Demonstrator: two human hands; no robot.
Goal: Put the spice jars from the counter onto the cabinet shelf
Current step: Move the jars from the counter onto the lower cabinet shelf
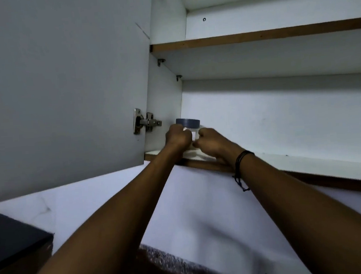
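A clear spice jar with a dark blue lid (187, 122) stands at the far left of the lowest cabinet shelf (306, 159), close to the cabinet's side wall. My left hand (177, 136) is wrapped around the jar's left side. My right hand (212, 143) is curled against its right side, a dark cord bracelet on the wrist. Most of the jar's body is hidden behind my fingers; only the lid and a sliver of clear wall show. Both forearms reach up from below.
The open cabinet door (63, 92) hangs on the left with a metal hinge (146, 122). A second shelf (253, 36) runs above. A dark box (12, 236) sits at lower left. A speckled counter edge (169, 258) shows at the bottom.
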